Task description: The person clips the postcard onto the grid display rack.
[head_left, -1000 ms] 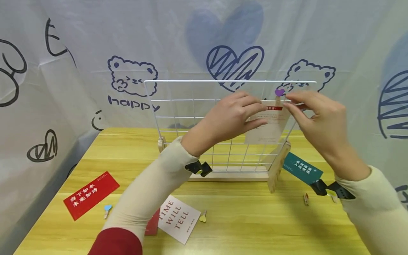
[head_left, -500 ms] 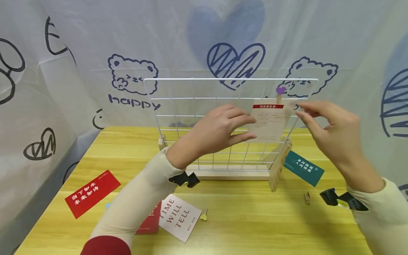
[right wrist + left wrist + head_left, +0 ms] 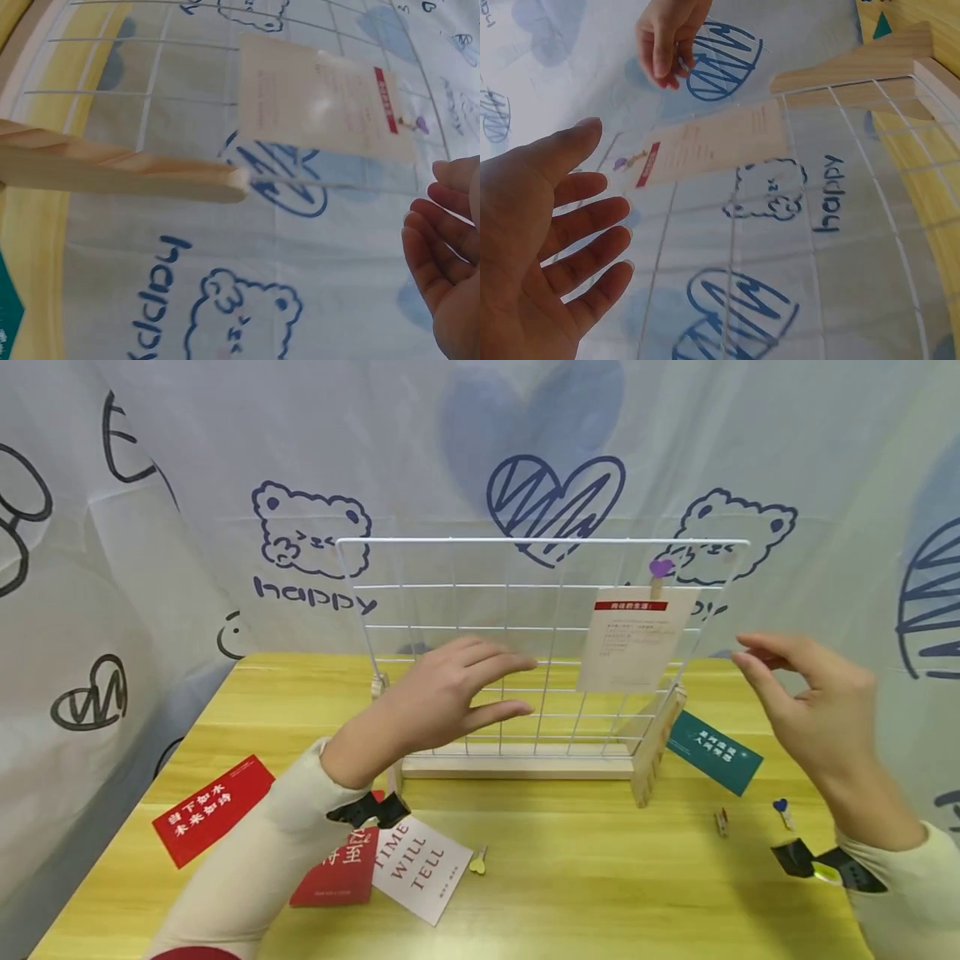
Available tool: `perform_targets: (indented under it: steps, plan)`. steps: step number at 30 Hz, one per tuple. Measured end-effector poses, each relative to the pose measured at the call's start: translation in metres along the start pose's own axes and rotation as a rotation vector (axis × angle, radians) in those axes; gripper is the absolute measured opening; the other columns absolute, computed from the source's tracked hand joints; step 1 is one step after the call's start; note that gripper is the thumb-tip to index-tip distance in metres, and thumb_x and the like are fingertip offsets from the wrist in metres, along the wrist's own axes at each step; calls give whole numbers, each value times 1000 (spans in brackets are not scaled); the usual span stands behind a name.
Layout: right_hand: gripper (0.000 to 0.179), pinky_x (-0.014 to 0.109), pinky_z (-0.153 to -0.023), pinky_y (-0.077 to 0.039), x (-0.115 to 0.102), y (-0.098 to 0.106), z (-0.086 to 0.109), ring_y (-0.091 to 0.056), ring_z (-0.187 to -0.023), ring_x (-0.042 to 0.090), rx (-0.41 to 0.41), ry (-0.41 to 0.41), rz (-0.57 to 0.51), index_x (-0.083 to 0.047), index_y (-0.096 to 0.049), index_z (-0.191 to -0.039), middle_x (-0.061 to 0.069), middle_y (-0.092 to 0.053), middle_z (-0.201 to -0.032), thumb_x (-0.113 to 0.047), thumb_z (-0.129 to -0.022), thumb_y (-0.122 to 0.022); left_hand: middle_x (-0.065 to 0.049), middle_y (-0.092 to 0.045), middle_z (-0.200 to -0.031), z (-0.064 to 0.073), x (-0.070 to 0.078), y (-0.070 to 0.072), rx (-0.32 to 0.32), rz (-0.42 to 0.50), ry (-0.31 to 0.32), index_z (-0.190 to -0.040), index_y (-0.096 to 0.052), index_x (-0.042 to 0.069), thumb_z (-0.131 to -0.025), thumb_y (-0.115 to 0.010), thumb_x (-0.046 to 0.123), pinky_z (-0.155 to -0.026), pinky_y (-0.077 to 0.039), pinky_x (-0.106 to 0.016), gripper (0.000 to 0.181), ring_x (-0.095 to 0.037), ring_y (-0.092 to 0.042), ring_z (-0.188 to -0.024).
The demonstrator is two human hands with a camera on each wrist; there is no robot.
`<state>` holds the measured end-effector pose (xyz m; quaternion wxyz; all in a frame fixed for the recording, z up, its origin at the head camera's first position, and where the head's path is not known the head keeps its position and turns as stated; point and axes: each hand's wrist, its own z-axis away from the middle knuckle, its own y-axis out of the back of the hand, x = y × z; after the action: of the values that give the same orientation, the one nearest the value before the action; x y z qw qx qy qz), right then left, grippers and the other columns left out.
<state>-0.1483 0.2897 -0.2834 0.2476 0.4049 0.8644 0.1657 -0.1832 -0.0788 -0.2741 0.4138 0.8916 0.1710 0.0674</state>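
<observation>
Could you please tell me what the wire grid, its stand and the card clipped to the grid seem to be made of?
The wire grid: probably metal with a smooth white coating, judging by its thin, straight bars.
The stand: pale, apparently unpainted wood; grain streaks show in the wrist views.
The card: likely stiff paper, hanging flat and printed; perhaps matte.

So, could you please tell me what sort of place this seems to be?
Probably a curtained-off tabletop display corner: a doodle-covered cloth hangs behind, and a wood-grain table bears a white wire grid with a card clipped to it.
</observation>
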Motion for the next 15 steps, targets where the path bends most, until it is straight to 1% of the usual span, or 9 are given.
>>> perform_targets:
  steps: [2,6,8,9,11,14,15]
  plan:
    - [29,3,-78,-37,6,1,5,-48,-91,-17,-15,-27,12,5,-71,-107,18,-70,-95,12,-79,-75,-10,-68,-115,9,-2,3,-11,-2,29,-123,-65,3,-87,-75,29,-98,-47,-36,45,-26,-61,-109]
    - [28,2,-74,-36,19,3,18,-47,-89,-19,-31,-86,37,2,-71,-110,3,-68,-98,6,-82,-75,-10,-67,-116,26,-6,6,-58,0,96,-124,-65,4,-88,-74,29,-97,-48,-39,45,-26,-61,-109]
    - [27,1,-74,-36,23,4,24,-48,-88,-20,-36,-109,32,1,-71,-111,1,-68,-99,3,-84,-74,-9,-66,-118,36,-7,8,-84,-3,138,-126,-64,5,-88,-74,30,-99,-47,-40,46,-26,-60,-111]
    - [26,1,-73,-36,25,4,28,-48,-88,-20,-37,-122,29,1,-71,-111,-2,-67,-100,2,-85,-74,-9,-66,-119,41,-7,9,-97,-5,161,-126,-64,5,-87,-74,30,-99,-47,-40,47,-26,-60,-112]
    - [25,0,-74,-37,28,3,34,-49,-89,-19,-43,-138,15,2,-71,-111,3,-69,-101,0,-86,-73,-8,-66,-120,51,-7,12,-122,-14,205,-126,-63,6,-87,-75,31,-100,-46,-42,48,-26,-59,-113]
    - [26,0,-77,-38,33,0,44,-50,-90,-19,-65,-176,-5,1,-70,-113,1,-69,-104,-3,-88,-73,-8,-65,-122,68,-4,16,-161,-15,275,-127,-63,7,-87,-74,33,-100,-45,-44,49,-27,-58,-115]
    - [27,0,-78,-38,35,-1,47,-50,-90,-19,-78,-197,-9,0,-70,-115,-2,-67,-104,-5,-89,-72,-8,-65,-123,75,-3,17,-172,-13,303,-127,-64,8,-87,-75,34,-100,-44,-45,49,-27,-57,-116]
